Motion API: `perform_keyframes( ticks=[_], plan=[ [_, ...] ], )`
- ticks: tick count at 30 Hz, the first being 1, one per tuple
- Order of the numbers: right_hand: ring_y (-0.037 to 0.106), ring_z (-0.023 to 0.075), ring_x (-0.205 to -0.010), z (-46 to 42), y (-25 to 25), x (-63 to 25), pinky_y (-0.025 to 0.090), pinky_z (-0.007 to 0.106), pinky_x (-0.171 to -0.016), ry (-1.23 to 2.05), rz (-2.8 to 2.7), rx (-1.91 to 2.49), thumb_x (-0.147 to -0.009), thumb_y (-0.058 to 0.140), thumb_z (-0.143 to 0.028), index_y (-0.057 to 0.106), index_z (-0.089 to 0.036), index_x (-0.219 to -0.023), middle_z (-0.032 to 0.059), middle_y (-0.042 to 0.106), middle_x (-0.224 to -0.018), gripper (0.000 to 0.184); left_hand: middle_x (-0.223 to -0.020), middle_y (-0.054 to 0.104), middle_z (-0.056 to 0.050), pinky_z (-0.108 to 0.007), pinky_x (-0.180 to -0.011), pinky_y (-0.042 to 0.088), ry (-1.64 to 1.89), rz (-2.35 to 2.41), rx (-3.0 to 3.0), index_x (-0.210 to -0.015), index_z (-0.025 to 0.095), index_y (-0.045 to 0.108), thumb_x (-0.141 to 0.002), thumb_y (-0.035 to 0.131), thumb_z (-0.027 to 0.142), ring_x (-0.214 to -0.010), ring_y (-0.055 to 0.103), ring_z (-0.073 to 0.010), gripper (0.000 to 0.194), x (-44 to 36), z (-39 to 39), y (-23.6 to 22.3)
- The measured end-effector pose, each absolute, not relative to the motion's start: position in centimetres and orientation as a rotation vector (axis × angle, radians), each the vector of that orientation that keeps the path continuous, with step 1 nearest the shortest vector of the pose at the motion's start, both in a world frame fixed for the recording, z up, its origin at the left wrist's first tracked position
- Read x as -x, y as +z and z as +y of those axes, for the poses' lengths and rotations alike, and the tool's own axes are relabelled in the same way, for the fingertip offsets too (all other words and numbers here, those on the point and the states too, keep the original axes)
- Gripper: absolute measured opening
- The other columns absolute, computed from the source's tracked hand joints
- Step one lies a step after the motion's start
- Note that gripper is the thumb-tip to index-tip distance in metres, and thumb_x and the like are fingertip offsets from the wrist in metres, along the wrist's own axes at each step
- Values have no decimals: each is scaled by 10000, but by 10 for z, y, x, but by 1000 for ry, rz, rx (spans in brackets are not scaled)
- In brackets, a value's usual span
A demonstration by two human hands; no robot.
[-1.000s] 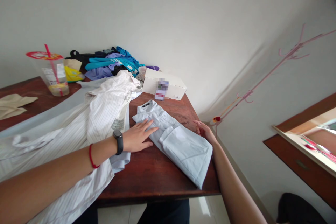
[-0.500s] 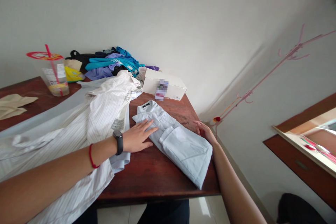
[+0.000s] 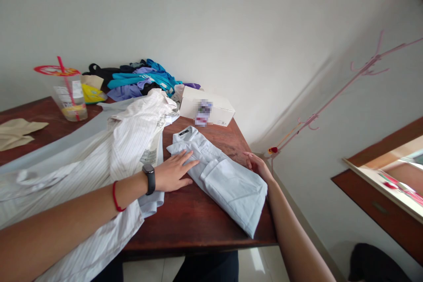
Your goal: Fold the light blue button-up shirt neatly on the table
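Observation:
A folded light blue shirt (image 3: 224, 178) lies on the dark wooden table (image 3: 191, 220), its collar pointing away from me. My left hand (image 3: 173, 169) rests flat on the shirt's left edge, fingers stretched out. It wears a black wristband and a red string. My right hand (image 3: 259, 165) touches the shirt's right edge at the table's corner, fingers extended and partly hidden behind the cloth.
A white striped shirt (image 3: 125, 141) is heaped to the left over pale cloth. Behind stand a white box (image 3: 206, 105), a pile of blue and purple clothes (image 3: 139, 79) and a plastic cup with a red straw (image 3: 68, 94). A pink coat stand (image 3: 330, 101) leans by the wall.

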State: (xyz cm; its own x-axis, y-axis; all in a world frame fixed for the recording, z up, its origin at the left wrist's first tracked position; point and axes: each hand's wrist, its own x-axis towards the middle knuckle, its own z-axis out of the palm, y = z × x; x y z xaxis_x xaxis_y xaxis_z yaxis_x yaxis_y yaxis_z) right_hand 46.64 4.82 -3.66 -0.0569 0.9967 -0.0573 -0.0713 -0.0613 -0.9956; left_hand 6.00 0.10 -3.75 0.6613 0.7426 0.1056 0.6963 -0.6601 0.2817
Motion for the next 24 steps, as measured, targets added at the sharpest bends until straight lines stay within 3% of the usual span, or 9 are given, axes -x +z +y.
perform_keyframes(
  ticks=[24],
  plan=[
    [378,110,-492,45,-34,-464,306,266,-476,1319,-1171,1193,-807,747,-453,697,-216,-1139,-65,467,-585,410,-1686,199,-145,-578,-1214,265,398,1138,-2644,-1568,252,392,-951,612,470,-1532,194,-417,690,-59,2,-41]
  ],
)
